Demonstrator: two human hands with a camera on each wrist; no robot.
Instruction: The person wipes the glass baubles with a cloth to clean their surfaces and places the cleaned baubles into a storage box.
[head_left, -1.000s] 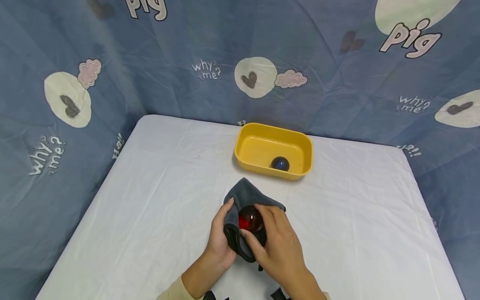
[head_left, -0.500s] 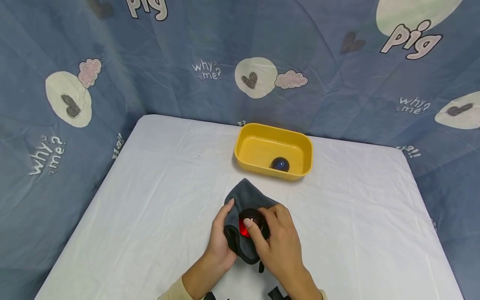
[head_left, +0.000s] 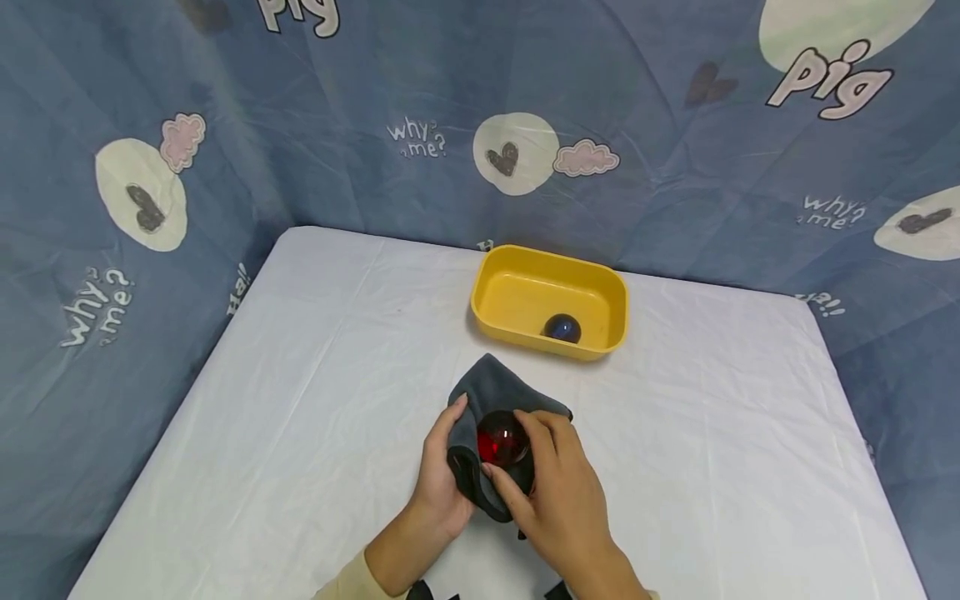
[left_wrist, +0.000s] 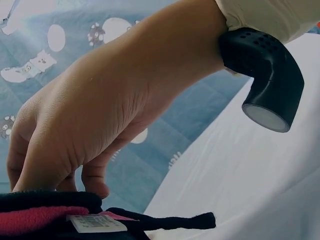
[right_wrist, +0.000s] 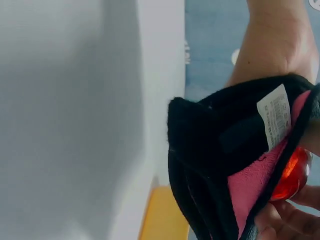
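Note:
My left hand (head_left: 438, 483) holds a dark grey cloth (head_left: 489, 385) from below, its thumb along the left edge. Most of its fingers are hidden under the cloth. In the cloth sits a shiny, see-through red ball (head_left: 497, 438), which my right hand (head_left: 562, 487) pinches between thumb and fingers from the right. From the right wrist view, the red ball (right_wrist: 294, 175) peeks out past the cloth (right_wrist: 220, 130), whose pink inner face and white label show. A hand (left_wrist: 95, 110) reaches down behind the cloth (left_wrist: 50, 202) in the left wrist view; the ball is hidden there.
Beyond the hands, a yellow tray (head_left: 483, 312) stands on the white-covered table (head_left: 337, 392). A dark blue ball (head_left: 562, 327) lies in its near right part. A blue printed curtain (head_left: 337, 158) hangs behind the table.
Half a second ago my right thumb lay over the front of the ball; now it is back at the ball's lower edge. The cloth shifts slightly while my left hand keeps its hold.

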